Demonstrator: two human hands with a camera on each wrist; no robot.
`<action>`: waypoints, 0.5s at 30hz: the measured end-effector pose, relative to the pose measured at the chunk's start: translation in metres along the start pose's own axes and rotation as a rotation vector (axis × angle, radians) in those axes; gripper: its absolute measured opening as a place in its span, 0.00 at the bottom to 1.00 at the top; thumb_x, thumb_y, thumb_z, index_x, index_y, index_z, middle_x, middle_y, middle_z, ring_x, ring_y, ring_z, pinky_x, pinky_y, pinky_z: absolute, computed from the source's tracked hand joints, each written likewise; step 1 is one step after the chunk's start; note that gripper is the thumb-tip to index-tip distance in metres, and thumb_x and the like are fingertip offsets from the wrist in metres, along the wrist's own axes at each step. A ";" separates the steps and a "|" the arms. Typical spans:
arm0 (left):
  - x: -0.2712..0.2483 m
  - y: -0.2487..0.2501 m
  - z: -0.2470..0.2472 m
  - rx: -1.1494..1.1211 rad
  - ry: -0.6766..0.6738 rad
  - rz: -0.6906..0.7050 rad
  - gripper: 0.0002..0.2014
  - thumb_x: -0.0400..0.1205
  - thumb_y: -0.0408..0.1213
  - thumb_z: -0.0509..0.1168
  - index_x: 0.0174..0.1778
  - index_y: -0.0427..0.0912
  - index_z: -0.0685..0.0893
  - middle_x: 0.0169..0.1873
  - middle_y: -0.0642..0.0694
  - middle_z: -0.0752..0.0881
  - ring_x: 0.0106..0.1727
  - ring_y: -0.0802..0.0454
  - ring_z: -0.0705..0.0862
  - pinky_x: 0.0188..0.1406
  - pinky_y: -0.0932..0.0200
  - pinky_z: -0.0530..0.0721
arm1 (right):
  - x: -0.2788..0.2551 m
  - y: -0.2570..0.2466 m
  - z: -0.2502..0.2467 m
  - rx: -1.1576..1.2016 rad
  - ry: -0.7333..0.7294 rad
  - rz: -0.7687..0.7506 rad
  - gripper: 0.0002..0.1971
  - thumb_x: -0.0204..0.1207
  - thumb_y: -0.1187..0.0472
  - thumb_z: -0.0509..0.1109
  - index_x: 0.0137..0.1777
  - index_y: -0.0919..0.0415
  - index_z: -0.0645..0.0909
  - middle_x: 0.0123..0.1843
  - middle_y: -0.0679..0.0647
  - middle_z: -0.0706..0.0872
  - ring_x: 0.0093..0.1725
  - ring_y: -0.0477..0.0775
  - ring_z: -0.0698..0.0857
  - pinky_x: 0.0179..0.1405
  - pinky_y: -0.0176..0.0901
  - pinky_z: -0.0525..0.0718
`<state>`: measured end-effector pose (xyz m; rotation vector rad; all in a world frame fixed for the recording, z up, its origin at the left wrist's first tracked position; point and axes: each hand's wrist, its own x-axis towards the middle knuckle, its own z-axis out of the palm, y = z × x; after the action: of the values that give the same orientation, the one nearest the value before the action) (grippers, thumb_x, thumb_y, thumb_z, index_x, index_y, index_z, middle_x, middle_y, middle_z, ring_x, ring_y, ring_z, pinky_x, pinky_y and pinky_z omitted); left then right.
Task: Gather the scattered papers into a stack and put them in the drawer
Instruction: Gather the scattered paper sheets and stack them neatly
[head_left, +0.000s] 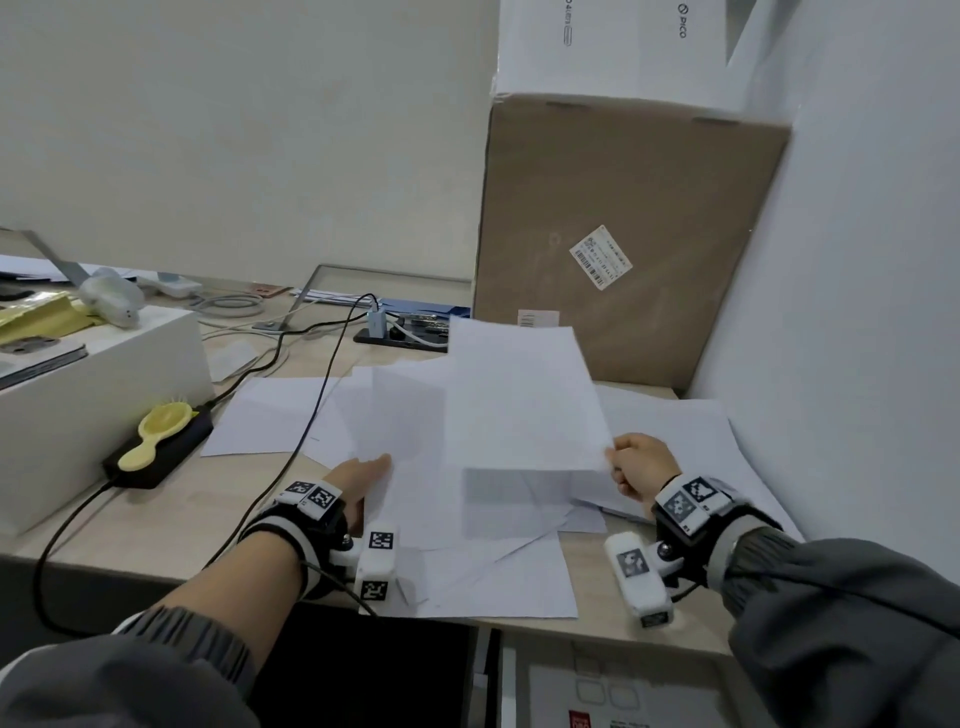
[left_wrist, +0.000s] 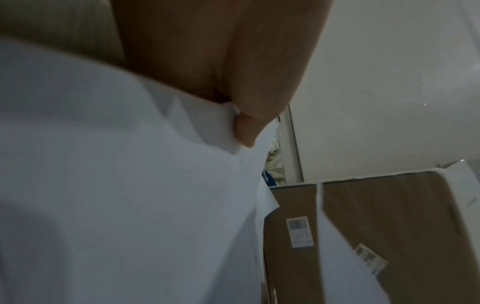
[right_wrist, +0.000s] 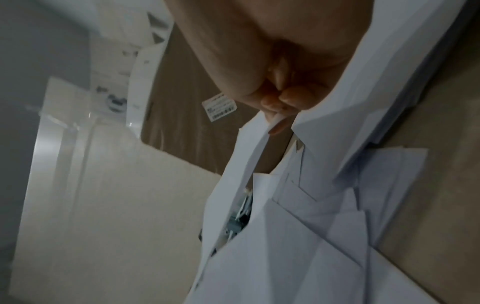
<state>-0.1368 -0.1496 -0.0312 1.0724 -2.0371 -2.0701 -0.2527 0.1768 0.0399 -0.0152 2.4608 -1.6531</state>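
As the right hand (head_left: 639, 465) pinches only a corner of the raised sheet (head_left: 519, 395) and the left hand (head_left: 361, 480) clasps overlapping papers (head_left: 405, 415), paper beyond the pinch may buckle.

head: high, down over desk (head_left: 171, 519) | wrists: close, low | shared: papers (head_left: 493, 582), cardboard box (head_left: 623, 208)

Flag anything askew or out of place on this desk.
The papers lie fanned at mismatched angles, not yet stacked. A black cable crosses over the leftmost sheet, which could snag it. The right hand pinches one lifted sheet by its corner.
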 end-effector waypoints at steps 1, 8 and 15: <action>-0.012 0.006 0.004 -0.060 -0.011 0.003 0.32 0.80 0.56 0.63 0.70 0.32 0.74 0.57 0.32 0.85 0.49 0.36 0.87 0.58 0.40 0.85 | -0.005 0.001 0.005 -0.041 -0.015 -0.018 0.09 0.79 0.70 0.62 0.38 0.63 0.77 0.26 0.57 0.73 0.25 0.52 0.70 0.22 0.38 0.69; -0.036 0.017 0.026 0.024 -0.128 -0.057 0.27 0.81 0.45 0.69 0.69 0.28 0.78 0.60 0.33 0.85 0.50 0.37 0.87 0.52 0.46 0.87 | -0.022 0.008 0.043 -0.377 -0.197 -0.050 0.05 0.74 0.68 0.66 0.39 0.68 0.81 0.31 0.57 0.79 0.31 0.55 0.76 0.31 0.39 0.75; -0.041 0.036 0.019 0.045 -0.064 0.194 0.22 0.74 0.30 0.71 0.63 0.26 0.79 0.59 0.32 0.84 0.61 0.35 0.82 0.66 0.42 0.78 | -0.015 -0.006 0.040 -0.207 -0.141 -0.084 0.33 0.73 0.52 0.75 0.74 0.62 0.69 0.71 0.59 0.76 0.69 0.60 0.78 0.69 0.49 0.76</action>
<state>-0.1302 -0.1177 0.0172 0.7875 -2.1313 -1.9962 -0.2328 0.1391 0.0329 -0.2562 2.5409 -1.3673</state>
